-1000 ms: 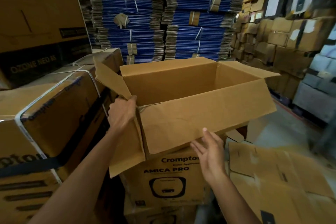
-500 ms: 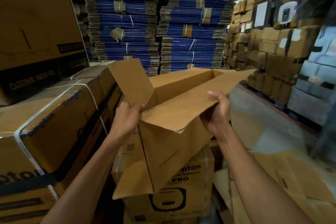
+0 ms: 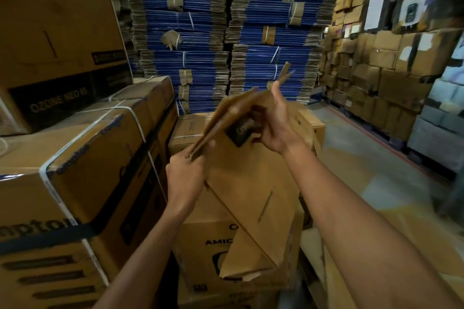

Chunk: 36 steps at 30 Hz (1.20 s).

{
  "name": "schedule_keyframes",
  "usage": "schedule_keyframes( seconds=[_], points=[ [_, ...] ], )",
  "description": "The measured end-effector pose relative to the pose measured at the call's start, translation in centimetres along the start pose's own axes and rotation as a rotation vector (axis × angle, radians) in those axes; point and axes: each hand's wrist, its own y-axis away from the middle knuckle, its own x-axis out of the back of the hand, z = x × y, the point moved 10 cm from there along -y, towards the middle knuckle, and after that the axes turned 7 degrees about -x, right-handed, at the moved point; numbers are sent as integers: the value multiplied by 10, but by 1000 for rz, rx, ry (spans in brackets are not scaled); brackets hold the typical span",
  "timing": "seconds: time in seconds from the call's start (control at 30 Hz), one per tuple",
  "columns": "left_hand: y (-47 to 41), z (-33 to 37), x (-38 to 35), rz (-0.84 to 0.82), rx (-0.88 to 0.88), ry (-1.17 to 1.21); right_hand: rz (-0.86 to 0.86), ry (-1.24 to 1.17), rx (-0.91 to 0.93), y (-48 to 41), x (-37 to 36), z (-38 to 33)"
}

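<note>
Carton — 1, folded, held.

the flattened brown cardboard box is before a printed brown carton, strapped brown cartons left, blue cardboard stacks behind.

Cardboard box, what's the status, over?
Left hand grips low corner, right hand the upper flap. Cardboard box folded nearly flat. Printed carton close below.

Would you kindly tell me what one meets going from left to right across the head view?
Strapped box → left hand → carton → stacked boxes.
</note>
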Motion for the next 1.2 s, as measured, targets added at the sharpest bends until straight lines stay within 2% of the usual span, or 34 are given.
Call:
schedule_keyframes(
  seconds=[0.1, 0.2, 0.27, 0.3, 0.4, 0.47, 0.53, 0.67, 0.73, 0.8, 0.93, 1.07, 1.2],
  points=[
    [-11, -5, 4, 137, 89, -53, 113, 57, 42, 2, -8, 7],
    [-28, -4, 10, 279, 144, -38, 204, 222, 291, 34, -26, -3],
    [-40, 1, 16, 340, 176, -15, 115, 338, 417, 70, -51, -1],
    [-46, 1, 17, 353, 199, -7, 35, 378, 408, 84, -62, 8],
    [-66, -3, 17, 393, 289, 79, -196, 500, 176, 110, -85, 58],
    [-75, -5, 12, 423, 328, 238, -228, 404, -16, 113, -83, 94],
    [-76, 0, 8, 469, 338, 361, -117, 143, -109, 107, -63, 109],
    [-49, -12, 4, 559, 390, 504, 145, -549, 28, 98, 4, 90],
    [-27, -31, -3, 591, 427, 566, 289, -719, 136, 100, 38, 81],
    [-2, -51, -13, 607, 473, 607, 407, -708, 186, 102, 58, 83],
    [35, -84, -22, 592, 561, 625, 539, -583, 196, 108, 77, 102],
    [51, -104, -16, 514, 647, 655, 544, -457, 183, 112, 74, 107],
    [55, -103, -15, 383, 692, 680, 557, -576, 187, 123, 89, 113]
  ],
)
